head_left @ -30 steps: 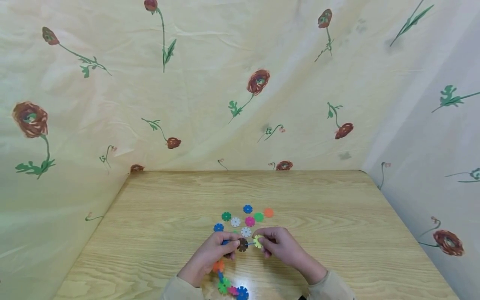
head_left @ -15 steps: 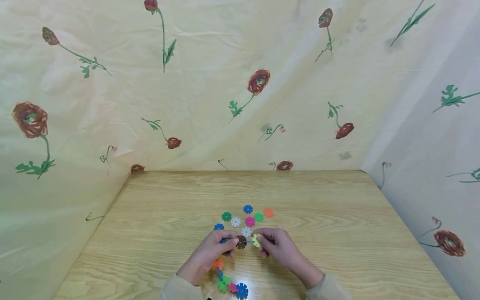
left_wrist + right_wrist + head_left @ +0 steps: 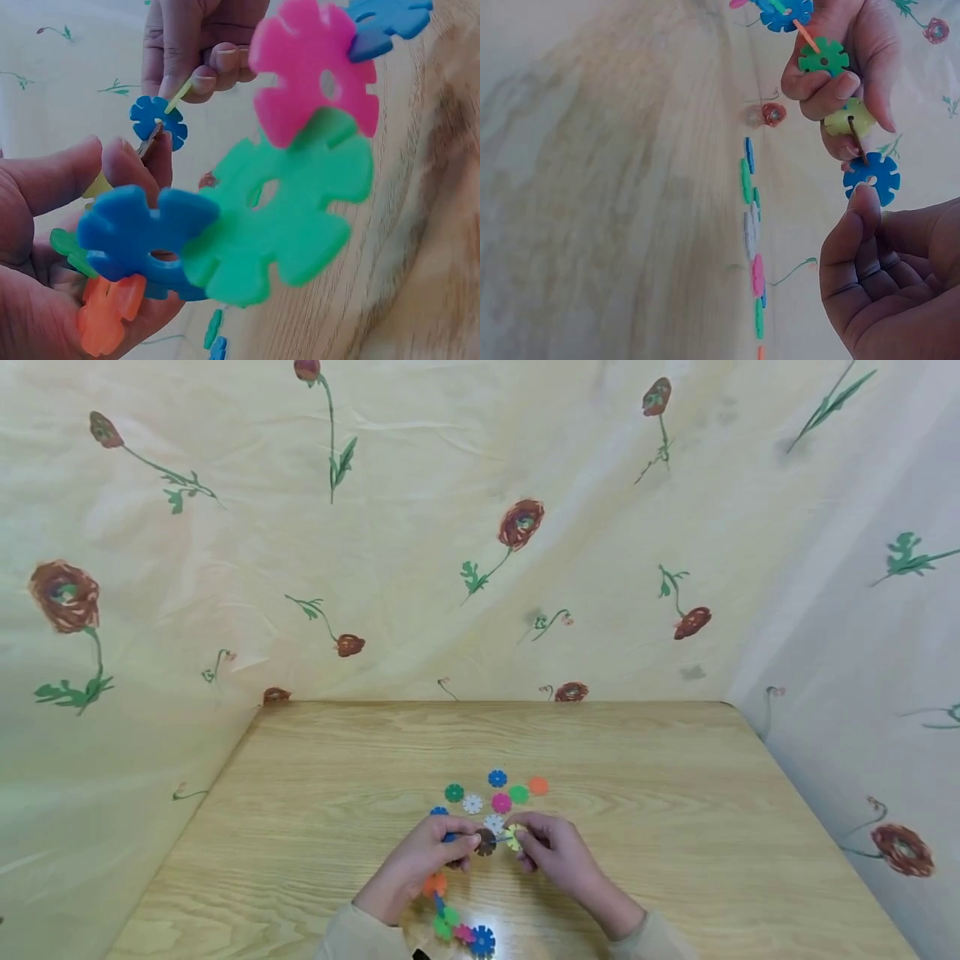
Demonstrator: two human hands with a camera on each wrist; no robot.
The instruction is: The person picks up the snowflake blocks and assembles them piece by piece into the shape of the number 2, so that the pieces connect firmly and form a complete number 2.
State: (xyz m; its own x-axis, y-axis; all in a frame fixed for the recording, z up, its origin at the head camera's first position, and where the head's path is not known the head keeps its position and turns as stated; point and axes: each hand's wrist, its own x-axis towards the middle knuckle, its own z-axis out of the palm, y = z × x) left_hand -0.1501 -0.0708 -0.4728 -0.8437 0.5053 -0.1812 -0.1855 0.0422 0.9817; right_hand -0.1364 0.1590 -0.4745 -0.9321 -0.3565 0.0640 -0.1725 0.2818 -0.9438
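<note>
My left hand grips a chain of notched plastic discs, its thumb and forefinger pinching near the brown disc. In the left wrist view the chain hangs past the hand with an orange disc, a blue disc, a green disc and a pink disc. A blue disc joins the brown one and stands between the hands. My right hand pinches a pale yellow disc, which meets that blue disc's edge; how deep it sits is unclear.
Beyond the hands, several loose discs lie flat on the wooden table, among them a dark green disc, a pink disc and an orange disc. Flowered cloth hangs behind and at both sides.
Both hands stay close together, still holding the discs. The brown and yellow discs have risen slightly in the head view, and the chain's dangling end has shifted a little up and left.
</note>
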